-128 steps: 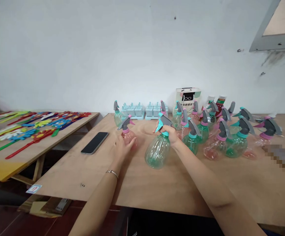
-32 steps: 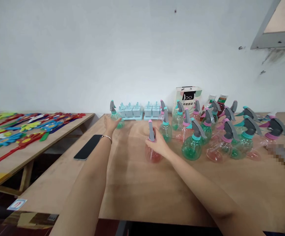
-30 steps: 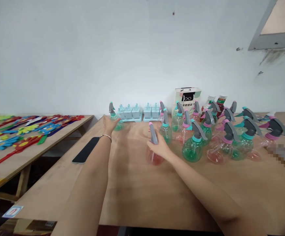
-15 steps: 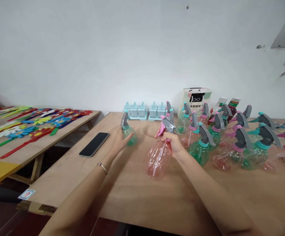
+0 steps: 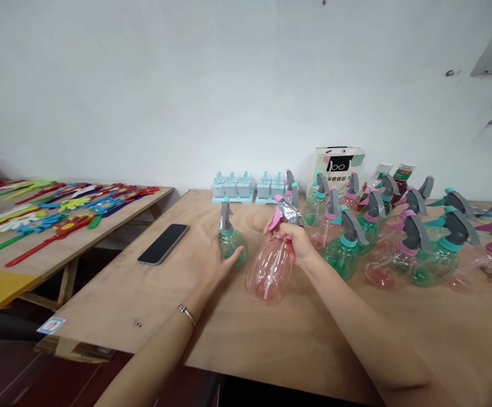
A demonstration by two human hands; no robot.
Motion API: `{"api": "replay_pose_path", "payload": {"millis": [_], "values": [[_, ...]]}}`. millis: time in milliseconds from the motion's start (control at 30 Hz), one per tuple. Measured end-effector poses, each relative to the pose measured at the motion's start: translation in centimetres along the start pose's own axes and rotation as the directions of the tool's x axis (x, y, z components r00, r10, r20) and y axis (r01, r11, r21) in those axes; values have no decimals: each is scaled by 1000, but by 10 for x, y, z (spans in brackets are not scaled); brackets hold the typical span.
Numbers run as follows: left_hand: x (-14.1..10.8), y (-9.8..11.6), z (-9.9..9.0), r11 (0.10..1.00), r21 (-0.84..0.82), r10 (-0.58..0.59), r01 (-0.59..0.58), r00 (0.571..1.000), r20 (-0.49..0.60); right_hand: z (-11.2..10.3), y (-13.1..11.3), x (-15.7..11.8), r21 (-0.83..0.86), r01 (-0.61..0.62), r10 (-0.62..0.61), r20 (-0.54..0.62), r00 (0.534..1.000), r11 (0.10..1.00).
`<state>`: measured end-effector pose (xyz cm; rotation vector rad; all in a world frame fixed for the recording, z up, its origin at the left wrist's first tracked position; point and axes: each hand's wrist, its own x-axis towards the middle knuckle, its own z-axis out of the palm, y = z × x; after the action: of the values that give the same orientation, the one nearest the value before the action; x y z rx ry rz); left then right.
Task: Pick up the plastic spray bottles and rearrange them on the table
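Observation:
My right hand [image 5: 293,240] is closed round the neck of a pink spray bottle [image 5: 270,274], which is tilted with its pink and grey trigger head up. My left hand [image 5: 212,260] is against the left side of a green spray bottle [image 5: 234,247], its thumb across the front; this bottle stands upright with its grey head up, and the fingers behind it are partly hidden. Just right of my right hand, another green spray bottle [image 5: 343,257] stands at the front of a group of several pink and green ones.
A black phone [image 5: 163,244] lies left of my left hand on the wooden table [image 5: 144,299]. Pale blue moulds [image 5: 239,189] and a paper bag [image 5: 334,164] stand by the wall. Colourful hand-shaped items [image 5: 70,229] cover a second table at left.
The green bottle at my left hand has moved nearer and slightly right, and now stands more upright. The pink bottle has shifted slightly left in the picture, still in my right hand.

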<state>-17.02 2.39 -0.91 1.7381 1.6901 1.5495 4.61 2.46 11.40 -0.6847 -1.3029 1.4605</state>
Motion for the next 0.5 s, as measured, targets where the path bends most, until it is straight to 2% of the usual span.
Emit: {"api": "replay_pose_path", "payload": {"millis": [133, 333, 500], "values": [[0, -5, 1, 1000, -4, 6, -6, 1000, -26, 4, 3, -2, -64, 25, -25, 1, 1000, 998], [-1, 2, -2, 999, -51, -16, 15, 1000, -22, 4, 8, -2, -35, 118, -119, -40, 992, 992], [-1, 3, -2, 998, -59, -26, 25, 1000, -14, 5, 10, -3, -105, 88, -95, -59, 994, 990]]}}
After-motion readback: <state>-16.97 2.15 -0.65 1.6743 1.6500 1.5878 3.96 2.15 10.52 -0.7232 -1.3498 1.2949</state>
